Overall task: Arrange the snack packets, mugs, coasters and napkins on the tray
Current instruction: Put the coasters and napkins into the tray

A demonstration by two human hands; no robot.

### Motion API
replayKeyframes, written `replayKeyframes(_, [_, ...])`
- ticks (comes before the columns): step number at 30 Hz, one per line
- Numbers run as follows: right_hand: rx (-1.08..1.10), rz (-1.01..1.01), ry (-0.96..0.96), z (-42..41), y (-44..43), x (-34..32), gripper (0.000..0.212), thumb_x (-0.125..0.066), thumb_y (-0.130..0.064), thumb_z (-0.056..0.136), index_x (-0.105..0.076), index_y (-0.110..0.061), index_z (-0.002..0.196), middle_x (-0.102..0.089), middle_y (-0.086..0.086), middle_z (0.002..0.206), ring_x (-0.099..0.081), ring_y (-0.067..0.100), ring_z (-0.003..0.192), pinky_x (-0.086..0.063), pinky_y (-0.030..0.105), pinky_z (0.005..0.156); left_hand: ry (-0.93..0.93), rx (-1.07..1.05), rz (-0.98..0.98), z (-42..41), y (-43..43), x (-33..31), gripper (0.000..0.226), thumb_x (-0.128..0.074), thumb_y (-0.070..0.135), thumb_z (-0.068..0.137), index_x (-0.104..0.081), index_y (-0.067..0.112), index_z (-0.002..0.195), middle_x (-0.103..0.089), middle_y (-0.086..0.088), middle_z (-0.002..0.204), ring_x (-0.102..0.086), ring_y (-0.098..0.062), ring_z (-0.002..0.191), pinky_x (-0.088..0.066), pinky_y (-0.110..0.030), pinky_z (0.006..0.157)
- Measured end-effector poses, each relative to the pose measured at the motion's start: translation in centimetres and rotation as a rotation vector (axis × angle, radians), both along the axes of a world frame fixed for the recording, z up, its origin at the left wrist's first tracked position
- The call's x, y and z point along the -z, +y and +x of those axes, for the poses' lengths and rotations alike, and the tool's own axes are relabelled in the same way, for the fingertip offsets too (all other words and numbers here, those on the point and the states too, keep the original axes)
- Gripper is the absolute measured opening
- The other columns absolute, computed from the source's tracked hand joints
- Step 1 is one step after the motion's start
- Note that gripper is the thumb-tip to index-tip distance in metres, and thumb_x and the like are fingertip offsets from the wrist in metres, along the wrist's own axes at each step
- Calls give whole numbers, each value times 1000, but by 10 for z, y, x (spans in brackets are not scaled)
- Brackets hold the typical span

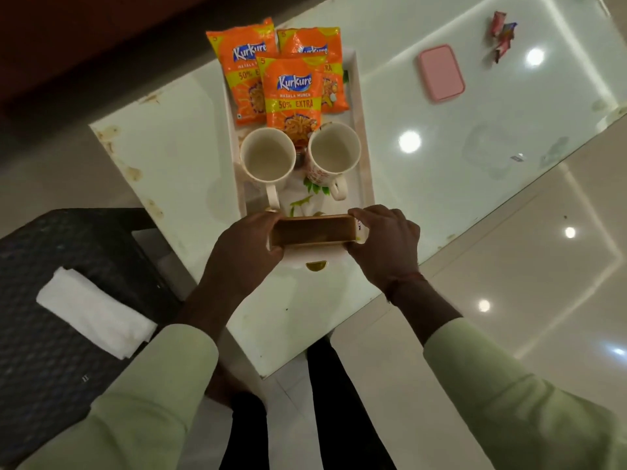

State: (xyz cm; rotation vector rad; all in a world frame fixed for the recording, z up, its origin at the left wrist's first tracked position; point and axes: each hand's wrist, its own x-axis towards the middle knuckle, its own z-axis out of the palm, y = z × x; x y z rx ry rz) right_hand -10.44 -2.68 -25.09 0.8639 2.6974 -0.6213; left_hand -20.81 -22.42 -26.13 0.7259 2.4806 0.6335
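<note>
A white tray (363,154) lies on the glass table. Three orange snack packets (293,96) overlap at its far end. Two white mugs stand side by side in the middle, the left mug (268,156) and the right mug (334,150), handles towards me. At the tray's near end my left hand (246,245) and my right hand (385,242) hold a brown rectangular box (314,230) by its two short ends. A folded white napkin (96,313) rests on the dark stool at lower left.
A pink lidded box (440,73) and small crumpled wrappers (502,35) lie far right on the glass table (441,164). A dark woven stool (51,351) stands left of me. The table's near corner sits just before my legs.
</note>
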Motion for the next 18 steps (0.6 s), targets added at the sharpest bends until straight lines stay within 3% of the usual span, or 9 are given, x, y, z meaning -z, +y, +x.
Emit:
replayKeyframes(9, [-1,-3,19,2,-1,22,50,-64,-23,87,-54,-32,136,-62,-2,129,-49,26,118,-33,44,97,2,-44,-46,6,2,11,50,-69,24,78,-59,15,126,-66,-6,119,-62,-28,107,-51,-41,92])
replayKeyframes(14, [57,-32,-23,6,-5,16,59,-63,-31,90,-42,-31,145,-51,2,139,-42,27,125,-31,46,103,5,-73,-11,13,-5,13,60,-71,21,80,-51,13,135,-58,-7,133,-58,-26,117,-46,-37,98])
replayKeyframes(18, [143,1,147,18,-28,-11,70,-67,-32,82,-38,-27,146,-48,4,138,-44,25,122,-38,47,100,99,-175,73,22,-34,-5,47,-69,20,82,-57,16,128,-64,-1,121,-62,-19,107,-49,-28,92])
